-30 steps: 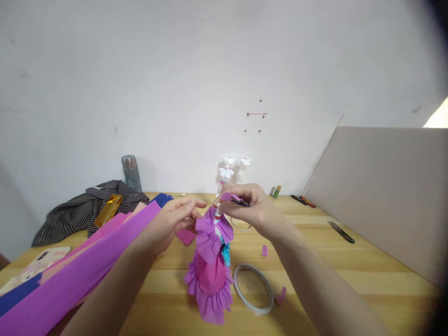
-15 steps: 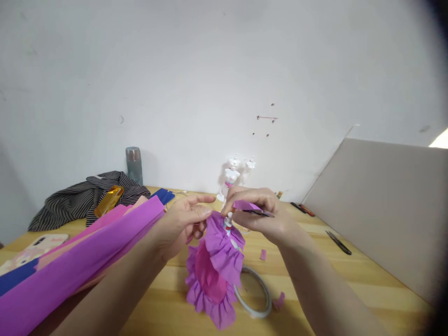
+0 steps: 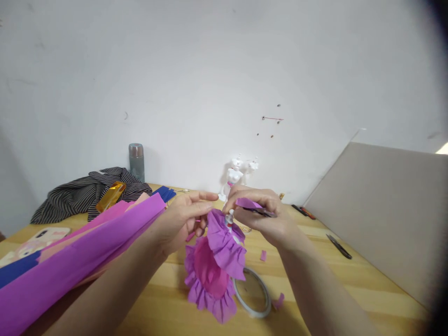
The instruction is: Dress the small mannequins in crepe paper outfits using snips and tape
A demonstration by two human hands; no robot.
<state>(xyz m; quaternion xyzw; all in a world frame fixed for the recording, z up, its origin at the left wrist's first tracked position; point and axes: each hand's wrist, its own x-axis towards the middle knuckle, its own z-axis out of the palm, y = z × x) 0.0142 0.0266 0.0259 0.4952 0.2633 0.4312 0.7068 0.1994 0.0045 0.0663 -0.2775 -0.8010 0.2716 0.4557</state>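
White wall [image 3: 196, 84], capped flask [image 3: 136, 164], contents hidden, hands [image 3: 180, 219] [image 3: 275, 226] at ruffled paper dress [image 3: 227, 249], right holding purple scrap [image 3: 246, 203], left's grip unclear

Soft, even light fills the scene, brightening a pale wall [image 3: 189, 84], while a bright patch [image 3: 444, 148] at the far right edge burns out to near white. Faint shadows fall on the wall to the right of the flask [image 3: 136, 163] and left of the white figurines [image 3: 235, 175], whose details wash out. Dim shade darkens the wooden table [image 3: 164, 294] beside the right forearm [image 3: 311, 275]. Folds in the purple ruffles [image 3: 227, 252] look slightly soft, wide-angle distortion stretches the outer edges, and blurred black vignetting swallows the right-hand corners.
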